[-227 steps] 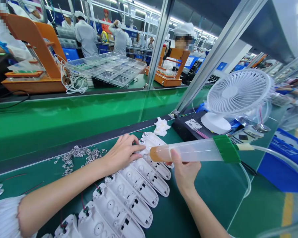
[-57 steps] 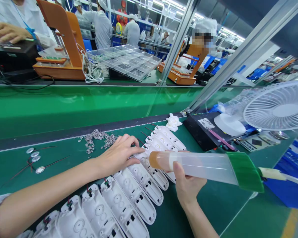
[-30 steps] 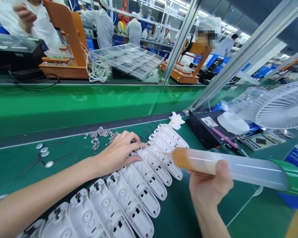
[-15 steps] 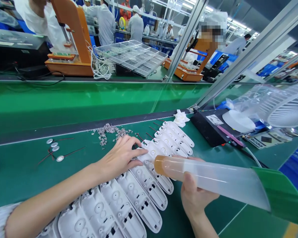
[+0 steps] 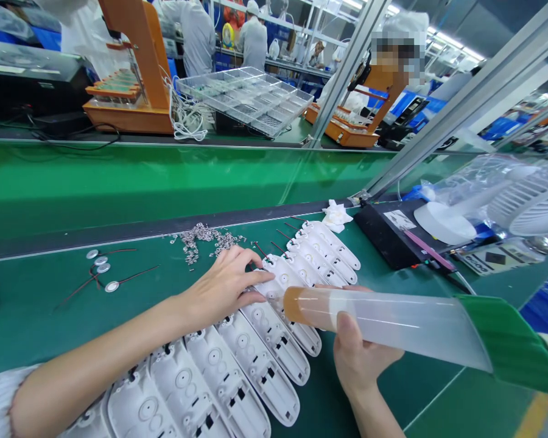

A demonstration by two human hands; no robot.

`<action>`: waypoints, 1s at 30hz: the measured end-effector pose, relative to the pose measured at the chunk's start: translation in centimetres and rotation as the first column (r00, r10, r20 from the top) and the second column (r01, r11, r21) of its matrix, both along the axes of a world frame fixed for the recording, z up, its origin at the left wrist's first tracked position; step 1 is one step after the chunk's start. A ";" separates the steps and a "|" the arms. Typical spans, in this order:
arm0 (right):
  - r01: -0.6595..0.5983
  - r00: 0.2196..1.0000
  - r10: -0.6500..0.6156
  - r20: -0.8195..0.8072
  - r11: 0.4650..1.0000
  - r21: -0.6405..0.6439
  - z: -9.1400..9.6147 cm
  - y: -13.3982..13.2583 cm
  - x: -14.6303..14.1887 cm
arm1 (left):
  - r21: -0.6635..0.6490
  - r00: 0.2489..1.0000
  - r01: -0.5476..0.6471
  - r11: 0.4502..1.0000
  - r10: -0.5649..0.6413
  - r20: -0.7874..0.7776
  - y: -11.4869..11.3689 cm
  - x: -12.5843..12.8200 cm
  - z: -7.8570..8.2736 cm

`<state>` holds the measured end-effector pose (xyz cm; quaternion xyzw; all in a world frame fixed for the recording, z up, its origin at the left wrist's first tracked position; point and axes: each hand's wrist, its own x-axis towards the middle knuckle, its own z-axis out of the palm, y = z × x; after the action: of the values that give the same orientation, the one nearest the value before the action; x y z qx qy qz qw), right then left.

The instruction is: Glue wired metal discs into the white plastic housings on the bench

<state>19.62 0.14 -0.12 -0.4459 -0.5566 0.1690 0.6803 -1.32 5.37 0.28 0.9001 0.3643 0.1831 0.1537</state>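
White plastic housings (image 5: 242, 340) lie side by side in a long slanting row, hollow side up. At the row's middle my left hand (image 5: 228, 277) has thumb and index finger closed around the upper end of one housing. My right hand (image 5: 365, 362) is wrapped round a translucent dispensing tube (image 5: 406, 322) with an amber front part and a green rear part, held almost level. Its tip points left, into the housing by my left fingers; whether it touches is hard to tell. Dark red wires stick out from several housings at the far end.
Small metal parts (image 5: 201, 240) are heaped behind my left hand. Several round discs with wires (image 5: 112, 286) lie at left. Crumpled white tissue (image 5: 337, 216), a black box (image 5: 383, 237) and a white fan (image 5: 525, 201) stand at right. Beyond the green ledge are orange presses (image 5: 158, 79) and people.
The tube's green rear end has shifted slightly, while its tip stays by the same housing. My left hand holds its place. The whole view has moved a little.
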 end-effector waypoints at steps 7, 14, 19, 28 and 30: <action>0.117 0.993 -0.117 0.021 0.993 0.012 -0.2 -0.1 0.5 | -0.007 1.000 -0.003 1.000 0.003 -0.004 0.1 0.0 0.0; 0.131 0.990 -0.133 0.054 0.990 0.045 0.2 0.4 0.3 | -0.011 1.000 -0.017 1.000 0.017 0.006 0.0 -0.1 -0.2; 0.101 0.993 -0.100 0.063 0.995 -0.014 -0.1 0.3 0.0 | -0.016 1.000 -0.003 1.000 0.004 0.030 0.0 -0.2 -0.3; 0.122 0.991 -0.125 0.056 0.991 0.057 0.4 0.2 0.4 | -0.022 1.000 -0.015 1.000 0.016 0.009 0.0 -0.1 -0.2; 0.110 0.993 -0.112 0.028 0.993 0.052 0.3 0.2 0.4 | -0.020 1.000 -0.016 1.000 0.017 0.014 0.0 -0.1 -0.1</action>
<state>20.00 0.32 0.16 -0.4616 -0.5456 0.1099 0.6908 -1.37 5.36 0.13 0.8942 0.3724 0.1872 0.1635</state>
